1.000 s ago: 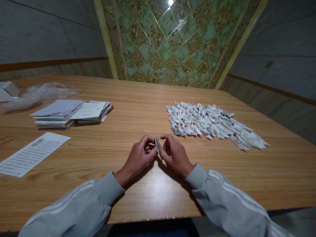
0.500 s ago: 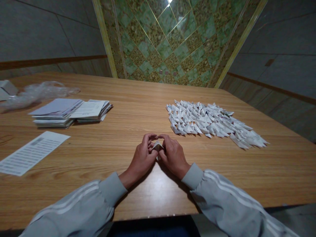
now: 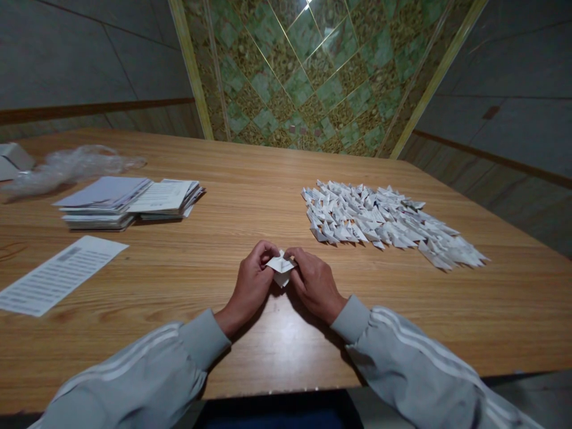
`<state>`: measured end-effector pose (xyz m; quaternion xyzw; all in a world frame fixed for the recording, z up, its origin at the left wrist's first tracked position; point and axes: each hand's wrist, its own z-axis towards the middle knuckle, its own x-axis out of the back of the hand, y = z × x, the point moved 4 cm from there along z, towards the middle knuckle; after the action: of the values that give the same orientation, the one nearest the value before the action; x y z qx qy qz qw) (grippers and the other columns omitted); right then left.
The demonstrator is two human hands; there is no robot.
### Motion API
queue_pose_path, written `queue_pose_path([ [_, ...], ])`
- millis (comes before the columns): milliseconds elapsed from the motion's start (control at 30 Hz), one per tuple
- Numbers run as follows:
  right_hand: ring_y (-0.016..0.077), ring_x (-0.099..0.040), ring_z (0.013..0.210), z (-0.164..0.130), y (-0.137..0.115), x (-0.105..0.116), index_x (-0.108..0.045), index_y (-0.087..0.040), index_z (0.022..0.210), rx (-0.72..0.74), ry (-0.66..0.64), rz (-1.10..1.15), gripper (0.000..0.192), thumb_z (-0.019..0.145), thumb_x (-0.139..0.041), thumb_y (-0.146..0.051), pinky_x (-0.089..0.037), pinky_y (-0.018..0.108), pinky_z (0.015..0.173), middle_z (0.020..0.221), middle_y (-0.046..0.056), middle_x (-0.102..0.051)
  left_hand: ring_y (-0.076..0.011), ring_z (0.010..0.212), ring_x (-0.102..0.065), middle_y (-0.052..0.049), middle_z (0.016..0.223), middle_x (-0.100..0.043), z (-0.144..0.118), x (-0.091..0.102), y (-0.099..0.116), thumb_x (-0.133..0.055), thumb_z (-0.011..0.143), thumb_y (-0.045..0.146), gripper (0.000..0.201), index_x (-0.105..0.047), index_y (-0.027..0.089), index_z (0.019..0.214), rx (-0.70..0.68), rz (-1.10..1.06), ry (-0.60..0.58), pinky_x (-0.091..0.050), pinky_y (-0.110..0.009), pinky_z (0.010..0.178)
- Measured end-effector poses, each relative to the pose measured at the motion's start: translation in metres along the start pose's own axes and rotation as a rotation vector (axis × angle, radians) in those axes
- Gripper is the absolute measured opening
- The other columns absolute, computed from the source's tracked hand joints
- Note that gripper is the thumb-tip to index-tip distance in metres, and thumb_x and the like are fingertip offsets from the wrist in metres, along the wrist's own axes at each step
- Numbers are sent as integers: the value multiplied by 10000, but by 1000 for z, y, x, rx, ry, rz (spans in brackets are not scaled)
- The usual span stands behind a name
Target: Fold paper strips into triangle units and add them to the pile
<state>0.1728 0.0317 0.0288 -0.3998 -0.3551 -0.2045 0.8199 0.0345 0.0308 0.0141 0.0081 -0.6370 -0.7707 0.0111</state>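
My left hand (image 3: 248,287) and my right hand (image 3: 315,284) meet near the front middle of the wooden table (image 3: 250,208). Between their fingertips they pinch a small folded white paper piece (image 3: 280,266), spread into a flat pointed shape just above the tabletop. Both arms wear grey sleeves with white stripes. To the right and further back lies a wide heap of several small folded paper triangles (image 3: 384,223).
Two stacks of printed paper sheets (image 3: 127,202) lie at the left. A single printed sheet (image 3: 58,274) rests nearer the front left. Crumpled clear plastic wrap (image 3: 71,167) and a pale box (image 3: 13,159) sit at the far left. A green tiled wall panel (image 3: 313,71) rises behind.
The paper piece stood on edge between my fingers a second ago; now it is spread flatter and wider. My hands have shifted only slightly.
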Motion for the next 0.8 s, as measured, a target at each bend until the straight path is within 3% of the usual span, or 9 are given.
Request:
queue_pose_path([
  [167, 190, -583, 750, 1, 5, 3, -524, -206, 1053, -57, 2, 293, 233, 846, -439, -141, -408, 294, 692, 862, 29, -639, -130, 721, -581, 26, 763, -620, -1, 6, 8, -615, 755, 146, 58, -594, 192, 784, -123, 39, 64, -460, -220, 645],
  [300, 161, -537, 674, 2, 15, 3, -521, -196, 1076, -189, 37, 669, 192, 908, -463, -270, -418, 275, 619, 774, -6, -571, -134, 695, -574, 31, 741, -630, -3, 7, 12, -599, 741, 103, 107, -628, 195, 787, -177, 69, 45, -442, -225, 629],
  [433, 127, -490, 604, 2, 18, -5, -561, -190, 993, -289, -49, 942, 266, 891, -610, -430, -398, 249, 547, 721, -31, -535, -137, 676, -573, 29, 728, -642, -4, 5, 14, -617, 733, 94, 118, -651, 194, 784, -192, 82, 14, -437, -230, 622],
  [600, 111, -494, 619, 3, 18, -3, -582, -189, 958, -289, 26, 978, 272, 845, -695, -410, -391, 243, 582, 709, -42, -540, -146, 745, -604, 19, 805, -653, -5, 4, 16, -663, 779, 158, 102, -635, 202, 867, -170, 45, -4, -466, -229, 661],
  [800, 121, -517, 640, 3, 21, 2, -560, -198, 971, -268, 117, 900, 231, 872, -658, -382, -405, 250, 575, 752, -33, -561, -194, 933, -645, -43, 1037, -699, -1, 4, 8, -607, 885, 331, 224, -666, 200, 1057, 17, -145, -109, -507, -275, 775],
])
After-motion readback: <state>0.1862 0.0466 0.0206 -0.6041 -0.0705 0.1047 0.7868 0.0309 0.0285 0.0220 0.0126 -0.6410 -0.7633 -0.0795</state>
